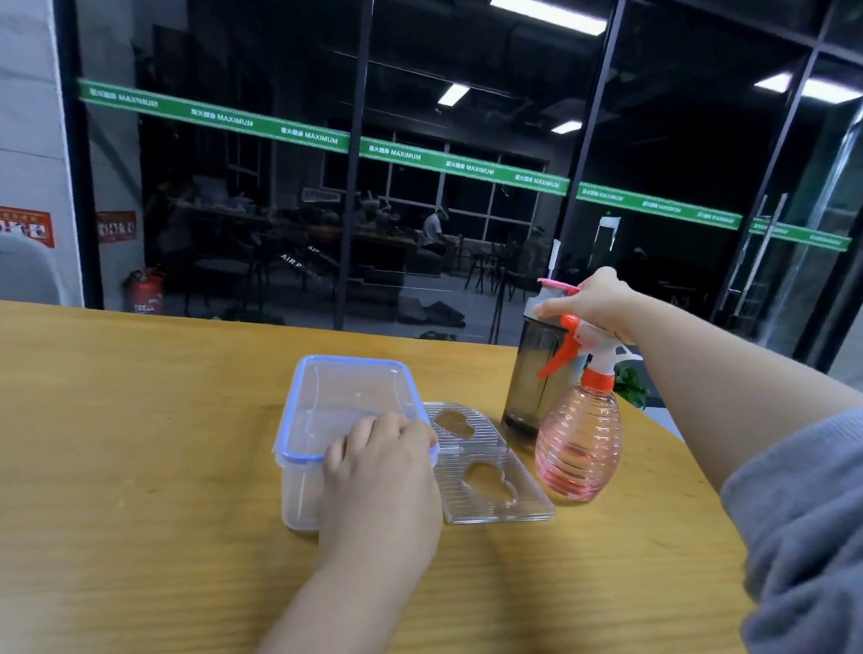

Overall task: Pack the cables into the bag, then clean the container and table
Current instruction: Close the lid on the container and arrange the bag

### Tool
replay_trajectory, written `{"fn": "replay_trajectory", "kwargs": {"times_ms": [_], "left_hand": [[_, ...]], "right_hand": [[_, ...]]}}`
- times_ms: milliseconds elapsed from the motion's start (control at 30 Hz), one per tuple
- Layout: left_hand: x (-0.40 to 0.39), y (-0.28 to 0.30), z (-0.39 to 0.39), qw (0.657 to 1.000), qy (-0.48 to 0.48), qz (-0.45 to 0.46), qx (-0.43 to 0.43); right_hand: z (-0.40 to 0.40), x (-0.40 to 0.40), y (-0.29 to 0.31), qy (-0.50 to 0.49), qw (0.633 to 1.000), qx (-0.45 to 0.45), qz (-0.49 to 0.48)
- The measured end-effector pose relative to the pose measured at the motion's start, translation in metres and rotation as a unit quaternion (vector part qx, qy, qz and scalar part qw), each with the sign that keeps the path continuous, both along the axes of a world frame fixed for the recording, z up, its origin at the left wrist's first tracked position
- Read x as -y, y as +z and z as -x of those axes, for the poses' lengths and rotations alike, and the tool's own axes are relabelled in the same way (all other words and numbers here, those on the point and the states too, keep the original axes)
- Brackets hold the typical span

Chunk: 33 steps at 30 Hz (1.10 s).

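Observation:
A clear plastic container (346, 394) with a blue rim stands on the wooden table (128, 439) and looks empty. My left hand (382, 482) grips its near right corner, fingers curled over the rim. My right hand (594, 302) reaches to the far right and holds the top of a tall smoky-grey bottle (533, 372) with a pink lid. No cables and no bag are in view.
A pink spray bottle (578, 439) with an orange trigger stands just in front of the grey bottle. A clear ridged plastic insert (485, 465) lies flat between the container and the spray bottle. Green leaves (632, 384) lie behind. A glass wall runs along the table's far edge.

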<state>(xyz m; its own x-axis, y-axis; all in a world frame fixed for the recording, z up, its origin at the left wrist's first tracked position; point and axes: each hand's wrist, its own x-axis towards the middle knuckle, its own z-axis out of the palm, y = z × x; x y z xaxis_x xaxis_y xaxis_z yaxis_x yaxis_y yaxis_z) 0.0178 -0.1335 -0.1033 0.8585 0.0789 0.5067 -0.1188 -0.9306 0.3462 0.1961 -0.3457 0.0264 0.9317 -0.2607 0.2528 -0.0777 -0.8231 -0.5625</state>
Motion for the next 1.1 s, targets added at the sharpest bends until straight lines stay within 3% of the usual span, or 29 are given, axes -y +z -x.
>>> {"fn": "replay_trajectory", "kwargs": {"times_ms": [467, 667, 1100], "left_hand": [[0.001, 0.0, 0.0, 1.0, 0.002, 0.004, 0.001], [0.002, -0.001, 0.0, 1.0, 0.003, 0.006, 0.001], [0.001, -0.001, 0.001, 1.0, 0.002, 0.009, 0.001]], "right_hand": [[0.01, -0.003, 0.014, 0.11, 0.991, -0.08, -0.008], [0.01, 0.004, 0.009, 0.085, 0.992, -0.088, 0.037], [0.004, 0.001, 0.007, 0.046, 0.997, -0.06, 0.028]]}}
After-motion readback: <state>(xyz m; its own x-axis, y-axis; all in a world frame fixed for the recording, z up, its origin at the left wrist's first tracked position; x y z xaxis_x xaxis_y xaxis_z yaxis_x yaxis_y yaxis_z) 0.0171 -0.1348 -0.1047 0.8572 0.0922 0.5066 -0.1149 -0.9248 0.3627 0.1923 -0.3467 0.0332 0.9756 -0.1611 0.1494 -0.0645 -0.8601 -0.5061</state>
